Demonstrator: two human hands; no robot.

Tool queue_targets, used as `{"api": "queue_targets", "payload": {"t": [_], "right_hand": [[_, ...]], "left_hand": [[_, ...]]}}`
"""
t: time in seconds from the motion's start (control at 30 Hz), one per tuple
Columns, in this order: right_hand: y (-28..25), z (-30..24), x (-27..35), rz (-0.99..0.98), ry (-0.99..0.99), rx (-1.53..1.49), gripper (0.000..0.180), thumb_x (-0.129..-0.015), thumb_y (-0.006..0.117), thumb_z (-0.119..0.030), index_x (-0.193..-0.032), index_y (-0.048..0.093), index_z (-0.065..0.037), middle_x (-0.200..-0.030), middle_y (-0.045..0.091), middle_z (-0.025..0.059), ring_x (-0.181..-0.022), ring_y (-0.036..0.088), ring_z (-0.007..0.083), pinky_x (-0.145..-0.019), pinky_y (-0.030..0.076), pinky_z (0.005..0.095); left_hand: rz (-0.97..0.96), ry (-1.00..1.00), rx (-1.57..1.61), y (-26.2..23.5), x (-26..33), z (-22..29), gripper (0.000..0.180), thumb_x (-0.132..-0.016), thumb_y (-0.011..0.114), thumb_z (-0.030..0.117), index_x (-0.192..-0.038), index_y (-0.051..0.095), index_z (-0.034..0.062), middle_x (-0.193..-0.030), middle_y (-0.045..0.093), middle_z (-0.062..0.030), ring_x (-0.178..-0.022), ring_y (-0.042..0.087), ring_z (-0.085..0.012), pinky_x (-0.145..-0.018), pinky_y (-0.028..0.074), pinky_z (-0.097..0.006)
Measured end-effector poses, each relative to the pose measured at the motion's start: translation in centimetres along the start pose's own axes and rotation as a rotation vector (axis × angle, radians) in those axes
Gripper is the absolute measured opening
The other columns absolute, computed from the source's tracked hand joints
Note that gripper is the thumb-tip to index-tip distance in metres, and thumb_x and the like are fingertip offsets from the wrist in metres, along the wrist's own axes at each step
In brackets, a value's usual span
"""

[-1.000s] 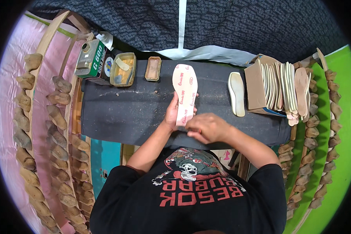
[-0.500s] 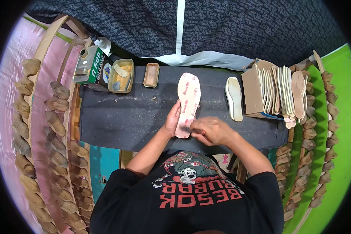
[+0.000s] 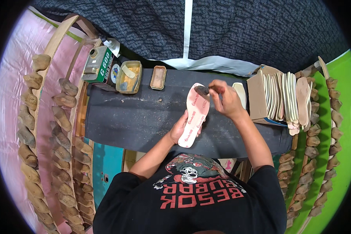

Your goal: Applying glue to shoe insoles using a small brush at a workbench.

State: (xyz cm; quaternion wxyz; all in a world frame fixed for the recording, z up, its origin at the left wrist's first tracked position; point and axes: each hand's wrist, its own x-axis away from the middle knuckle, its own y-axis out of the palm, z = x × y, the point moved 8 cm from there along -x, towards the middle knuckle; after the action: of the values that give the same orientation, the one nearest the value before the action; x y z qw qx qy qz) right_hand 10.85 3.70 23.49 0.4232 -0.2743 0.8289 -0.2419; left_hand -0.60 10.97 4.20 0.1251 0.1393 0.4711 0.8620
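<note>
A pale shoe insole [image 3: 195,121] with red print is held up over the table, tilted with its top end to the right. My left hand [image 3: 180,128] grips it by its edges near the lower half, the thumb on one side and fingertips showing on the other. Closed round a small brush [image 3: 201,90], my right hand [image 3: 227,99] holds the brush's dark tip against the insole's upper end. Most of the handle is hidden by the fingers. The insole's upper part looks pinker than its lower part.
On the dark-covered table [image 3: 136,117] stand a metal can [image 3: 98,64], a yellowish tub [image 3: 129,76] with a pale scraper, and a small tray [image 3: 158,77]. At right, a cardboard box [image 3: 257,95] holds several insoles beside another pale insole [image 3: 240,93]. Wooden shoe lasts [image 3: 60,119] line racks on both sides.
My right hand has moved with the brush from the insole's lower end up to its top end. The insole, still in my left hand, now leans further to the right.
</note>
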Motion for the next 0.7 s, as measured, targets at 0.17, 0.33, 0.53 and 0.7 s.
{"api": "queue_targets", "payload": {"t": [0.17,0.33,0.53,0.7], "right_hand": [[3.6,-5.2,4.0,-0.22,-0.163,-0.195,0.025,-0.087,0.071,-0.011,-0.106,0.058,-0.002,-0.088,0.07,0.0158,-0.076,0.07,0.034,-0.069,0.056,0.0427],[4.1,-4.8,4.5,-0.358,-0.041,-0.262,0.022,-0.09,0.069,-0.015,-0.107,0.058,-0.005,-0.081,0.068,0.0154,-0.073,0.069,0.0345,-0.068,0.056,0.0423],[-1.3,-0.7,-0.1,0.012,-0.001,0.025,0.017,-0.094,0.062,-0.005,-0.109,0.056,0.001,-0.092,0.068,0.0163,-0.075,0.07,0.0306,-0.068,0.055,0.0361],[-0.5,-2.6,0.9,-0.003,-0.079,0.036,0.017,-0.094,0.063,-0.007,-0.108,0.057,0.001,-0.09,0.067,0.0161,-0.073,0.069,0.0309,-0.068,0.055,0.0356]], "left_hand": [[0.017,-0.037,0.181,-2.1,1.0,-0.6,0.067,-0.105,0.028,0.058,-0.133,0.056,0.0048,-0.102,0.071,-0.0125,-0.084,0.07,-0.0225,-0.076,0.058,-0.034],[0.171,0.032,0.148,-2.2,1.0,0.3,0.066,-0.104,0.03,0.058,-0.137,0.053,0.0054,-0.114,0.069,-0.0132,-0.098,0.069,-0.0229,-0.079,0.058,-0.036],[-0.032,-0.126,0.032,-1.0,0.2,-0.7,0.068,-0.103,0.03,0.06,-0.135,0.055,0.0049,-0.104,0.068,-0.0132,-0.081,0.068,-0.0264,-0.074,0.055,-0.042],[-0.083,-0.073,0.117,-0.8,0.2,-1.6,0.067,-0.103,0.03,0.059,-0.133,0.056,0.0043,-0.104,0.068,-0.0138,-0.083,0.068,-0.0277,-0.077,0.056,-0.043]]}}
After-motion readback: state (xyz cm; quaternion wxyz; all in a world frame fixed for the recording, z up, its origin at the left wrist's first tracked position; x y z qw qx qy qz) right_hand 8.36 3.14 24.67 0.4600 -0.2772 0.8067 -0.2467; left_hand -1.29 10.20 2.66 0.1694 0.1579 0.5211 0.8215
